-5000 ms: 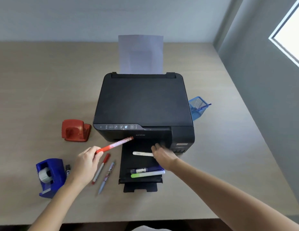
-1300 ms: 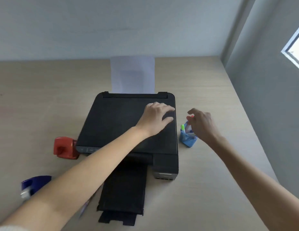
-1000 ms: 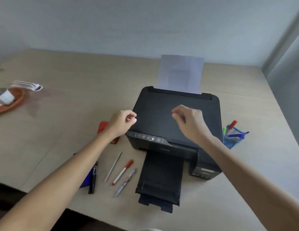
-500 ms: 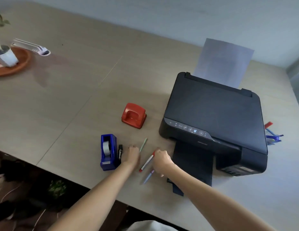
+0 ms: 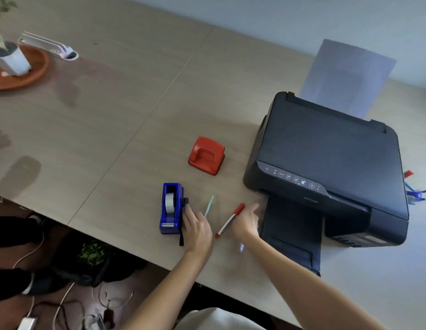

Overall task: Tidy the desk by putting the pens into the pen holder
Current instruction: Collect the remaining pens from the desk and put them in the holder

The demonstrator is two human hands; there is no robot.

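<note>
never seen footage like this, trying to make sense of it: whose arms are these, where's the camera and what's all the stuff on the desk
There is no machine: a person wears a camera on the head, looking down at their own bare hands. The left hand rests on a black pen beside the blue tape dispenser. The right hand lies beside a red pen; neither pen is lifted yet. A green pen lies between them. Also on the desk: a red hole punch and a black printer, with the blue pen holder peeking out behind it.

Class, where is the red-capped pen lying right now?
The red-capped pen lies on the desk between both hands, left of the printer's output tray.
</note>
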